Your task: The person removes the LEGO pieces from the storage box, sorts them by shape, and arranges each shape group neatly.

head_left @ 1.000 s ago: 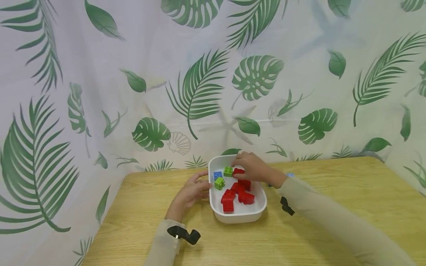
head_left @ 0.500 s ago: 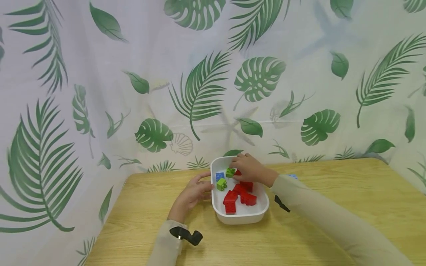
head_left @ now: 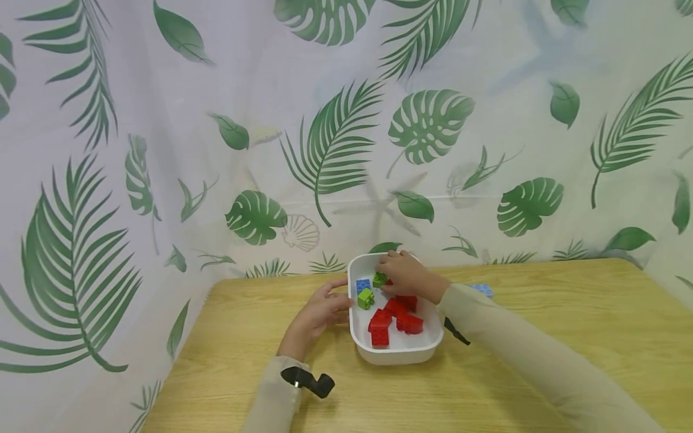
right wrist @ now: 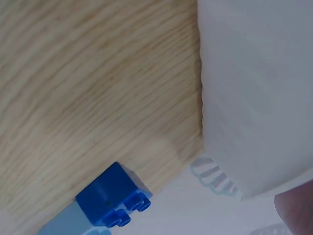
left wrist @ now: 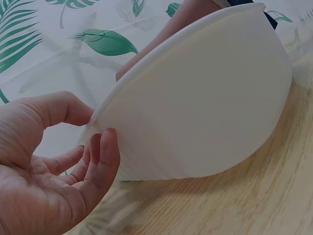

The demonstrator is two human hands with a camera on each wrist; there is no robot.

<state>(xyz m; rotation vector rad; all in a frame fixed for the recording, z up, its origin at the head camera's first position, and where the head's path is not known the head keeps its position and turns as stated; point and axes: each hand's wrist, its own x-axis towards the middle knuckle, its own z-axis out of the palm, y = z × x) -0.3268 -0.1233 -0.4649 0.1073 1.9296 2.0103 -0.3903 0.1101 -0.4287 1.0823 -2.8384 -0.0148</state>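
A white plastic bin (head_left: 399, 359) sits on the table with toy building bricks inside. At its left rim my left hand (head_left: 323, 310) holds it, thumb on the rim and curled fingers against the outer wall (left wrist: 190, 107) in the left wrist view. My right hand (head_left: 407, 276) reaches down into the far right part of the bin, fingers right at a green brick (head_left: 379, 279). I cannot tell whether it grips that brick. A second green brick (head_left: 366, 299), a blue brick (head_left: 363, 285) and several red bricks (head_left: 409, 323) lie in the bin.
Outside the bin, to its right, a light blue brick (head_left: 482, 290) rests on the wooden table (head_left: 541, 337). A dark blue brick (right wrist: 110, 196) lies against a light blue one (right wrist: 68, 223) in the right wrist view. A leaf-patterned cloth (head_left: 346, 150) hangs behind the table.
My right hand has shifted left within the bin and now covers more of the green brick and the red one beside it. The left hand keeps its place; the head view has shifted slightly.
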